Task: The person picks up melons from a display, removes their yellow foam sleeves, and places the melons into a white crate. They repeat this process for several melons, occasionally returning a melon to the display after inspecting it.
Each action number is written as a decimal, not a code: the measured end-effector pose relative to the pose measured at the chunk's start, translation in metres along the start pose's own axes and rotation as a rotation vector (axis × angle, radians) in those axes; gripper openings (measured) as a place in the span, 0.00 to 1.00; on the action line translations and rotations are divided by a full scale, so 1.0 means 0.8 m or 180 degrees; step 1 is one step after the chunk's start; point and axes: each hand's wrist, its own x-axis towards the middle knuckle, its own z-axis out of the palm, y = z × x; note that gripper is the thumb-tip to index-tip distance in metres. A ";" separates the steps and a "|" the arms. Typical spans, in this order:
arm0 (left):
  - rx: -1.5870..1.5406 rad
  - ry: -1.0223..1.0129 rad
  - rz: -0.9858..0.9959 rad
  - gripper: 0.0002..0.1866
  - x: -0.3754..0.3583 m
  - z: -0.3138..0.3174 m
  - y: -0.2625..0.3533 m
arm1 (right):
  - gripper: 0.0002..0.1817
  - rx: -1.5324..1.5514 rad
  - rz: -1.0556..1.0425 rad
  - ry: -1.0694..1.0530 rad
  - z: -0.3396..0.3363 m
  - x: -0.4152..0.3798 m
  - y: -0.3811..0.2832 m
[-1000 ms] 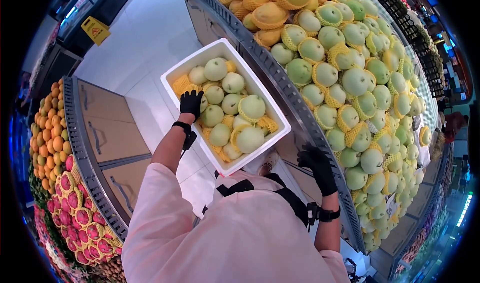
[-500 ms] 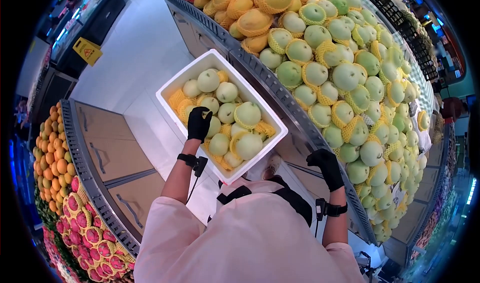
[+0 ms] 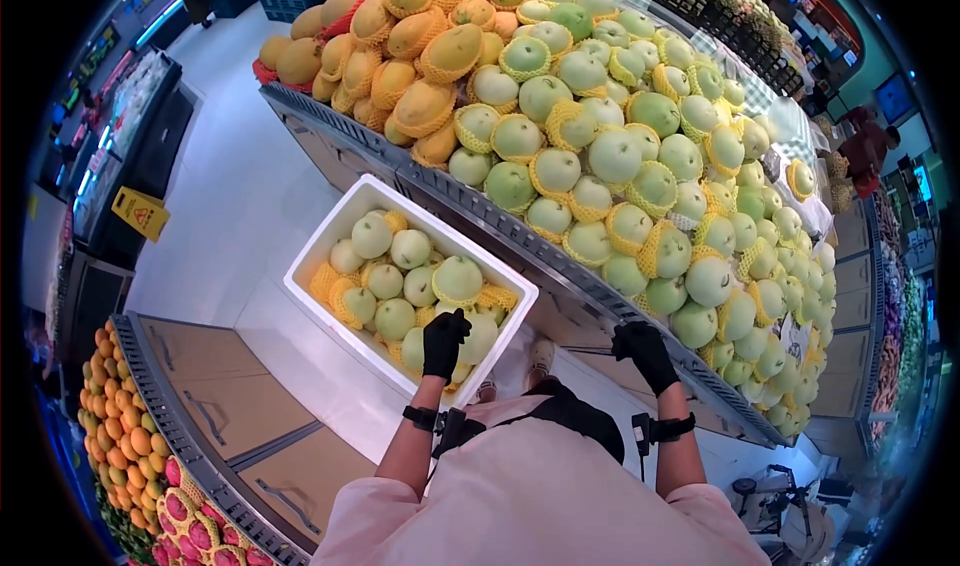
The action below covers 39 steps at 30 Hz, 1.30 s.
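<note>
My left hand [image 3: 445,343], in a black glove, is curled closed over the near right part of a white foam box [image 3: 345,206]; nothing shows in its fingers. Under and around it in the box lie pale green melons [image 3: 458,280], some in yellow foam nets [image 3: 325,283]. Closed into a fist, my right hand [image 3: 645,354] is also gloved in black and shows nothing held. It is close to the grey slatted edge [image 3: 560,269] of the fruit stand, beside the heaped melons [image 3: 693,325].
Netted orange-yellow fruit [image 3: 415,36] fills the stand's far left end. A lower-left stand holds orange fruit [image 3: 118,431] and netted dragon fruit [image 3: 200,536]. A yellow warning sign [image 3: 140,213] stands on the floor. My shoe [image 3: 541,358] is beside the box.
My left hand has moved right across the box, from its left side to its near right part. The view has shifted, with the box lower and further left. My right hand remains a fist.
</note>
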 end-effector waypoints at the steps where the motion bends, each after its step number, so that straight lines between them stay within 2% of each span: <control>1: -0.0094 -0.0029 0.0018 0.19 -0.004 0.004 0.003 | 0.14 0.0094 0.0031 0.0019 -0.003 -0.003 0.007; 8: -0.0039 -0.0170 0.0118 0.19 -0.006 0.014 0.030 | 0.07 -0.0231 -0.0120 0.0026 -0.030 -0.008 0.039; 10: 0.0038 -0.0233 0.0243 0.20 -0.003 0.018 0.037 | 0.08 -0.0161 -0.0218 0.0087 -0.039 -0.008 0.041; 14: -0.0756 -0.0576 0.0449 0.26 0.006 0.036 0.039 | 0.10 -0.0038 -0.0283 0.0249 -0.062 -0.006 0.041; 15: -0.0621 -0.0590 0.0491 0.29 0.005 0.044 0.039 | 0.11 -0.0002 -0.0257 0.0307 -0.069 -0.008 0.042; 18: -0.0736 -0.0875 0.0516 0.27 0.003 0.070 0.047 | 0.15 0.0096 -0.0246 0.0449 -0.100 -0.013 0.053; 21: -0.1437 -0.1213 0.0002 0.27 0.000 0.102 0.051 | 0.13 -0.0013 -0.0012 0.0699 -0.136 -0.030 0.056; 24: -0.2417 -0.1584 -0.0535 0.27 -0.007 0.139 0.054 | 0.14 -0.2095 -0.1948 0.1349 -0.183 -0.001 0.138; 25: -0.2327 -0.1651 -0.0484 0.27 -0.007 0.151 0.056 | 0.16 -0.2909 -0.2495 0.1698 -0.192 -0.001 0.138; 27: -0.2161 -0.1758 -0.0387 0.27 -0.011 0.176 0.056 | 0.05 -0.2448 -0.1947 0.1570 -0.213 -0.013 0.144; 28: -0.2091 -0.1797 -0.0325 0.27 -0.013 0.188 0.056 | 0.05 -0.2224 -0.1691 0.1487 -0.224 -0.018 0.147; 29: -0.2234 -0.1593 -0.0529 0.27 -0.012 0.201 0.054 | 0.05 -0.2046 -0.1674 0.1545 -0.234 -0.019 0.152; 32: -0.2344 -0.1507 -0.0448 0.26 -0.020 0.243 0.058 | 0.05 -0.1958 -0.1587 0.1645 -0.264 -0.023 0.166; 33: -0.2413 -0.1215 -0.0618 0.24 -0.020 0.255 0.055 | 0.06 -0.1992 -0.1573 0.1665 -0.274 -0.025 0.173; 36: -0.2078 -0.0890 -0.0597 0.24 -0.007 0.272 0.034 | 0.05 -0.1132 -0.0652 0.1502 -0.301 -0.039 0.168; 38: -0.2078 -0.0813 -0.0532 0.23 -0.011 0.289 0.044 | 0.13 -0.1624 -0.1410 0.1858 -0.318 -0.038 0.185; 39: -0.2158 -0.0772 -0.0555 0.23 -0.018 0.297 0.052 | 0.15 -0.1382 -0.1283 0.1875 -0.326 -0.042 0.191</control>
